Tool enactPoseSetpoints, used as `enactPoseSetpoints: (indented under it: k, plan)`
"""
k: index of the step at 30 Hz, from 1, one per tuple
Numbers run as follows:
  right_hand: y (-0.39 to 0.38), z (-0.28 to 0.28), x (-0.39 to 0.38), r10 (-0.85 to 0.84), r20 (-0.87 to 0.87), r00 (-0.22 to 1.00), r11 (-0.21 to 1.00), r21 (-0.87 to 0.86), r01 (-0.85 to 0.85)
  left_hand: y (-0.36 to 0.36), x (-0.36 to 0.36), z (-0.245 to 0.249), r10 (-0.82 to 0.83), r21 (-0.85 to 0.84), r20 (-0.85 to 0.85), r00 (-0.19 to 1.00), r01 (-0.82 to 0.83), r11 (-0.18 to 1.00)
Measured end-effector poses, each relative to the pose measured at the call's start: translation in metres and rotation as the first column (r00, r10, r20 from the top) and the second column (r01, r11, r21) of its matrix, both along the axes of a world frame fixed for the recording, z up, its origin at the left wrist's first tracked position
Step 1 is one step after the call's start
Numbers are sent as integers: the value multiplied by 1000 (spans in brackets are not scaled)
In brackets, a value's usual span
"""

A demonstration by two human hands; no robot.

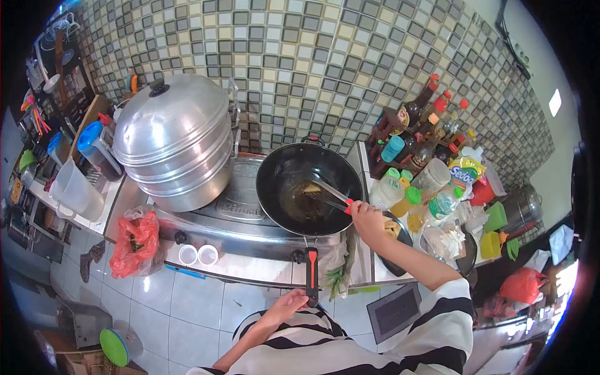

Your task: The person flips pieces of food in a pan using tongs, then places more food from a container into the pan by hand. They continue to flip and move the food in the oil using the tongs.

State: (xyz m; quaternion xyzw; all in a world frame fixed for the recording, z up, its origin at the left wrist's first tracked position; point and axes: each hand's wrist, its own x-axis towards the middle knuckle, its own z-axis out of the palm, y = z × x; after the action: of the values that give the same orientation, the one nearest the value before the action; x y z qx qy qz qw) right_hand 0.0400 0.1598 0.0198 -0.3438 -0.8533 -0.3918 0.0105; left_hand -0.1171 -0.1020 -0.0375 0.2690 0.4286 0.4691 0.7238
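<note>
A black wok (275,169) sits on the stove, with a shallow pool of dark oil and a small light-brown piece of food (312,188) in it. My left hand (289,306) is closed around the end of the wok's black and red handle (312,270). In my right hand (367,220) are metal tongs (332,191) with red grips, closed in my fingers over the wok's right rim. The tongs' tips reach down beside the food piece. Under my right forearm, a dark plate (405,237) with pieces of food (392,227) is partly hidden.
A large aluminium steamer (175,144) covers the left burner. Two white cups (207,254) and a red plastic bag (136,240) are along the counter's front. Sauce bottles (417,103), jars (387,189) and a yellow Sedaap packet (465,172) crowd the right counter.
</note>
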Motion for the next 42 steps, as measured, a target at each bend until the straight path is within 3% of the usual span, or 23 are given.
enactPoseSetpoints:
  k: [5,7,11,17,20,22,23,25,28,42]
  plan:
    - [38,-27,-15,-24,-17,1000,997,74,25,4,0,3,-17,-6,-30,999,17,1000]
    - [50,-28,-22,-72,67,995,990,129,63,5,3,11,-16,-2,-32,999,16,1000]
    - [69,-26,-33,-44,50,998,991,129,37,12,4,10,-43,-21,-48,998,42,999]
    - [82,-11,-38,-33,173,984,993,117,13,16,7,5,-102,-42,-84,991,98,994]
    - [90,-6,-40,-36,168,985,996,86,22,15,8,11,-46,-5,-10,999,46,999]
    - [101,-6,-43,-1,53,999,999,-36,3,15,9,10,-70,-51,-22,997,69,996]
    - [107,-5,-42,-3,54,999,999,-34,4,15,11,5,-71,-49,-21,997,70,996]
    - [110,4,-44,37,7,999,974,-225,-34,16,13,-2,-56,24,39,998,55,998]
    - [110,14,-51,17,19,1000,946,-324,-10,15,12,2,-95,-32,-1,996,94,995]
    - [86,47,-57,-45,62,997,894,-442,68,12,14,3,-81,-35,4,997,81,996]
